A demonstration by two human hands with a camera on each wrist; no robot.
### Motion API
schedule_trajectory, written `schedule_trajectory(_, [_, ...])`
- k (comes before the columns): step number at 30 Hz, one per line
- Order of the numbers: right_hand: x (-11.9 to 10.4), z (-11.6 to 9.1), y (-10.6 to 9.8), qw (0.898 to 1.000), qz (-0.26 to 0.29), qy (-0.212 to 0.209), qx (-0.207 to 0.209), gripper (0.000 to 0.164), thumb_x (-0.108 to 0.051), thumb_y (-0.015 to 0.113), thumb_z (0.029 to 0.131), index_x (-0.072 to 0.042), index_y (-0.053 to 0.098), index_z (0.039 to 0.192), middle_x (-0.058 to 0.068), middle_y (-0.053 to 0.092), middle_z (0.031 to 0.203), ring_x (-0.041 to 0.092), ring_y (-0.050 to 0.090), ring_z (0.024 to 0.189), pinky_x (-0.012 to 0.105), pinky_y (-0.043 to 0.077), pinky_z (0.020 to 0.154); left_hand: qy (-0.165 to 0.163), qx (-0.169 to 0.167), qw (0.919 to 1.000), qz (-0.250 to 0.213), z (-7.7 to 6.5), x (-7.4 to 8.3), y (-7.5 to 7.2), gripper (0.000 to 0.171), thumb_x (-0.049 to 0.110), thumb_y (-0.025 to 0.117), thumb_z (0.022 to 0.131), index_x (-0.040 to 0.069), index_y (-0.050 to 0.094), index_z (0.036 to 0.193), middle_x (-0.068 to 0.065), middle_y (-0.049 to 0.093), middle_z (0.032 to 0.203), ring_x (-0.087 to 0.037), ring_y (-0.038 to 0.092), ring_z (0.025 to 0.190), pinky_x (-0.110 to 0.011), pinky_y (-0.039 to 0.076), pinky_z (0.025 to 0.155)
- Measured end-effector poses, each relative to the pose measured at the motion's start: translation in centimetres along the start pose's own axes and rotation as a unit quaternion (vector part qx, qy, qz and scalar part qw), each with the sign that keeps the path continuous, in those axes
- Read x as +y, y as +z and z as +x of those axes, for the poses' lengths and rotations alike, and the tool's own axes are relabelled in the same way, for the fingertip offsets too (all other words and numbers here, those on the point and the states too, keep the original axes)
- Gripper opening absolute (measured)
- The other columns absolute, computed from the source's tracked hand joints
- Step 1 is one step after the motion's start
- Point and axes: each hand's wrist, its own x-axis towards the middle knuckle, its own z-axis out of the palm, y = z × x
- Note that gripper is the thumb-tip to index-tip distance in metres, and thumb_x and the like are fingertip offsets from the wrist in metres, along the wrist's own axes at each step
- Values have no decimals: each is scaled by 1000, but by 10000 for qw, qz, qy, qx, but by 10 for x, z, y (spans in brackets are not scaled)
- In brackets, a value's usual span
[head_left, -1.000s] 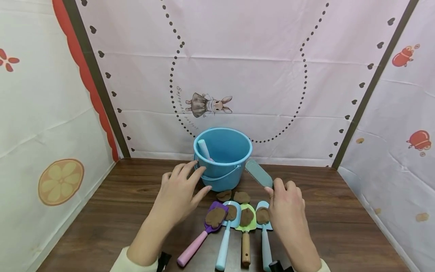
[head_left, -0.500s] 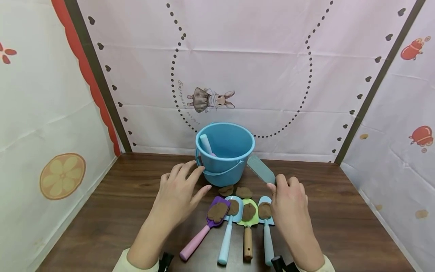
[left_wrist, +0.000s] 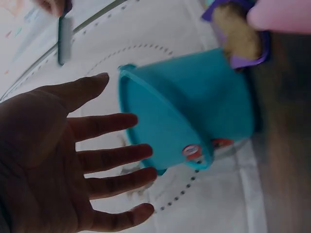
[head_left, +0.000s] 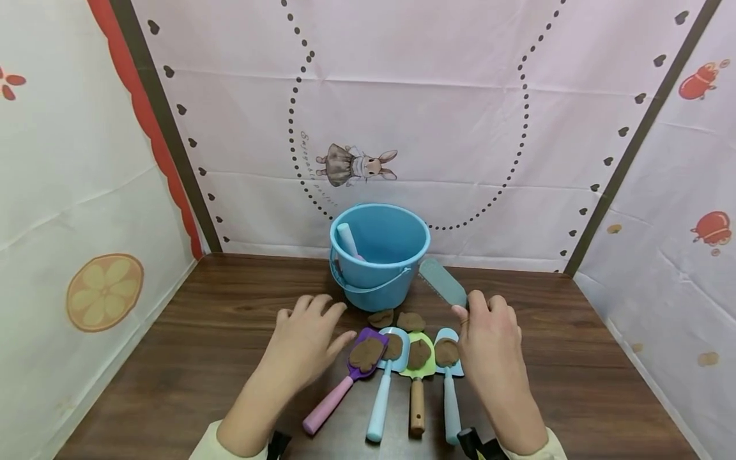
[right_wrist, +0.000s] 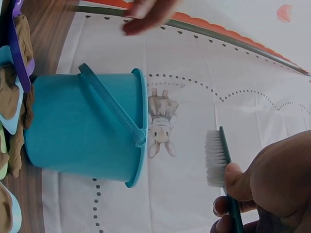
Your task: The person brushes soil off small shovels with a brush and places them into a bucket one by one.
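My right hand (head_left: 491, 338) grips a teal brush (head_left: 443, 282) to the right of the blue bucket (head_left: 376, 281). White bristles on that brush show in the right wrist view, with the thumb pressed near their base. Fingers spread and holding nothing, my left hand (head_left: 305, 342) hovers left of the bucket, its fingertips just short of the bucket's side. Inside the bucket leans a pale blue handle (head_left: 347, 237); its lower end is mostly hidden by the wall. The bucket's own carrying handle (right_wrist: 109, 104) hangs down against its side.
Several small shovels lie before the bucket, each bearing a brown clump: a purple one with a pink handle (head_left: 328, 406), a green one with a wooden handle (head_left: 417, 406), and light blue ones (head_left: 378, 409). Two more brown clumps (head_left: 411, 321) sit behind. Printed cloth (head_left: 448, 128) hangs behind.
My left hand has drawn back from the bucket's side, where its fingertips overlapped the wall. The right hand keeps its grip on the brush. The head view has shifted slightly.
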Motion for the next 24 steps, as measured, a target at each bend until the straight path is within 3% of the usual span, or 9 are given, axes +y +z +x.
schedule_trajectory(4, [-1,0,-1,10000,-1,-2,-8,27,-27,60,101,-2,55,96,13,42,80,29,43,70,42,37,60,43,-756,9970,-164,-6,5,12,49,53,66,95,16,68,127,-13,63,129,-38,56,121,-65,49,87])
schedule_trajectory(8, [-1,-1,-2,9999,13,35,-98,27,-28,59,102,-2,55,98,13,42,81,30,43,71,42,37,62,-7,-1588,9865,-398,-14,11,22,51,50,70,93,10,69,125,-15,66,122,-38,62,113,-66,51,83])
schedule_trajectory(11, [-2,-1,-2,9999,13,58,-142,27,-28,58,102,-2,55,99,13,42,82,30,42,72,41,36,63,53,-1981,9788,-522,-20,15,30,52,46,74,90,6,69,122,-16,68,112,-37,66,103,-59,55,80])
schedule_trajectory(18, [-1,-3,0,10000,72,-45,-16,26,-26,61,101,-2,54,95,12,41,79,29,41,70,41,36,62,-83,-2516,9641,-848,-24,20,47,52,41,80,87,1,67,117,-15,71,99,-35,71,94,-49,58,76])
schedule_trajectory(24, [-1,-3,-1,9999,98,-87,-22,25,-27,61,100,-3,53,94,11,40,79,28,40,69,39,35,60,-421,-2506,9644,-731,-27,21,59,41,31,82,84,-1,65,103,-16,69,90,-37,69,89,-51,57,74])
